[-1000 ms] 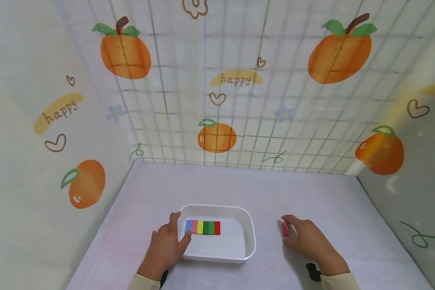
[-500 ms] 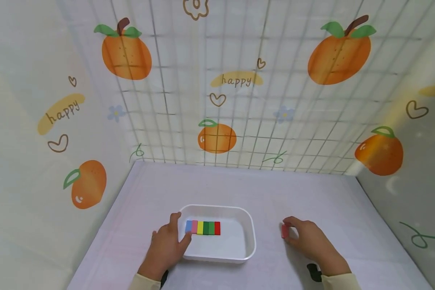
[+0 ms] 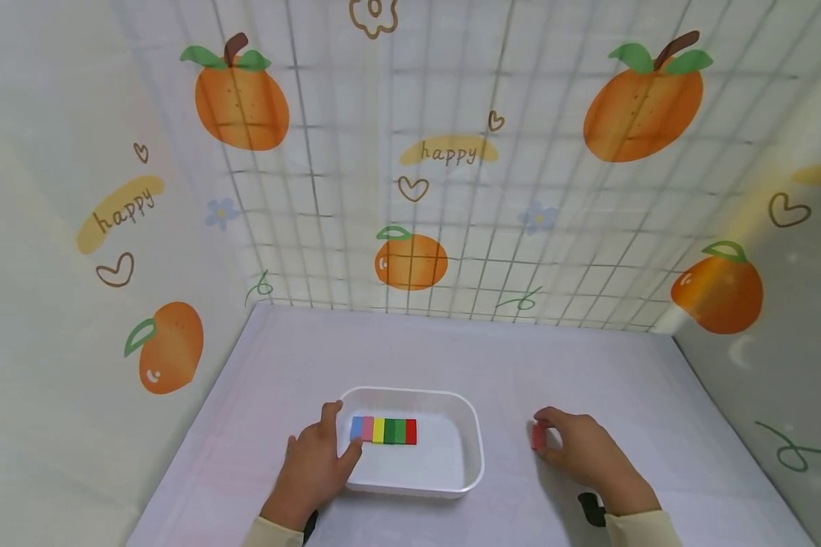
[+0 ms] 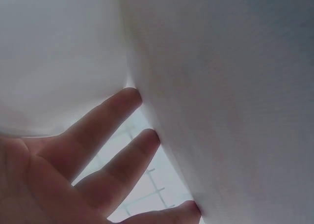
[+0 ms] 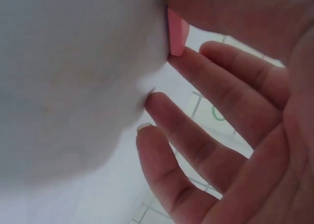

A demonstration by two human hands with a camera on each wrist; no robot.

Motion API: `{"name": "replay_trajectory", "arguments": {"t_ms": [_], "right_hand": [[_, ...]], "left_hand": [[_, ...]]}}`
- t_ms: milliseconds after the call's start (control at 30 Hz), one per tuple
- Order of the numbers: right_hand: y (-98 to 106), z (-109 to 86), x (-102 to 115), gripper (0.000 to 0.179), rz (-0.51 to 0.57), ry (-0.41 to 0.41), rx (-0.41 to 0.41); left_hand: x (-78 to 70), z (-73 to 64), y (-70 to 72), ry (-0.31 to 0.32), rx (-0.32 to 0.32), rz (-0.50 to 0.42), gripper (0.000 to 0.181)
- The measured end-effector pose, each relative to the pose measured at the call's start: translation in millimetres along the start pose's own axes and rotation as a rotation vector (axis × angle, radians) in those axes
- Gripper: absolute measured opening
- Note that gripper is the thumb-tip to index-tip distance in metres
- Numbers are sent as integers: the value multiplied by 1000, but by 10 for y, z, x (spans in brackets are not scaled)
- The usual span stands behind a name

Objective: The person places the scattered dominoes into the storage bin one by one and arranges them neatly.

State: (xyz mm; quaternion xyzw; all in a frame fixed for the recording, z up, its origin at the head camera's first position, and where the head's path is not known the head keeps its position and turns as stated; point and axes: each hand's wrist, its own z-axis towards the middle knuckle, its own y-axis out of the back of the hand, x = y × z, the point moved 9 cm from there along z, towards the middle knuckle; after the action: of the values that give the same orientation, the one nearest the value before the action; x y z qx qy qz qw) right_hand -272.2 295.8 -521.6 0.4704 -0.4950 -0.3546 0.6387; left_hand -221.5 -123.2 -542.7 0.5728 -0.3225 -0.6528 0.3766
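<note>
At the left end of a white plastic tray (image 3: 445, 460), my left hand (image 3: 311, 460) rests with its thumb over the rim and forefinger at the far left corner. Its other fingers (image 4: 122, 170) stretch out straight to the tabletop in the left wrist view. Inside the tray lies a row of small coloured blocks (image 3: 388, 431): blue, pink, yellow, two greens and red. Right of the tray, my right hand (image 3: 581, 448) pinches a small pink block (image 5: 177, 32) by its ends between thumb and forefinger, on the tabletop. The remaining right fingers are spread and touch no block.
A pale lilac-white tabletop (image 3: 465, 349) lies under everything. White cloth walls (image 3: 301, 190) printed with oranges stand behind and at both sides, the back one over a wire grid. A black leaf-shaped patch (image 3: 592, 510) lies by the right wrist.
The pink block has turned slightly and now stands straighter between the right thumb and forefinger. My left hand and the tray keep their places.
</note>
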Motion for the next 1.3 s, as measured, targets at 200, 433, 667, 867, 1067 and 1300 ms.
{"name": "replay_trajectory", "arguments": {"t_ms": [200, 433, 667, 867, 1067, 1300], "right_hand": [[39, 4, 28, 32, 6, 20, -10], [32, 35, 5, 34, 12, 13, -8], [40, 77, 17, 36, 12, 32, -6], [98, 151, 130, 34, 18, 53, -17], [214, 267, 364, 29, 43, 80, -42], [343, 377, 699, 30, 36, 139, -97]], "left_hand": [[-9, 2, 14, -9, -13, -4, 67], [5, 9, 2, 7, -6, 11, 68], [12, 17, -7, 6, -4, 15, 69], [26, 19, -6, 4, -8, 10, 68], [24, 21, 3, 1, -13, 3, 68], [15, 18, 1, 7, -4, 2, 69]]}}
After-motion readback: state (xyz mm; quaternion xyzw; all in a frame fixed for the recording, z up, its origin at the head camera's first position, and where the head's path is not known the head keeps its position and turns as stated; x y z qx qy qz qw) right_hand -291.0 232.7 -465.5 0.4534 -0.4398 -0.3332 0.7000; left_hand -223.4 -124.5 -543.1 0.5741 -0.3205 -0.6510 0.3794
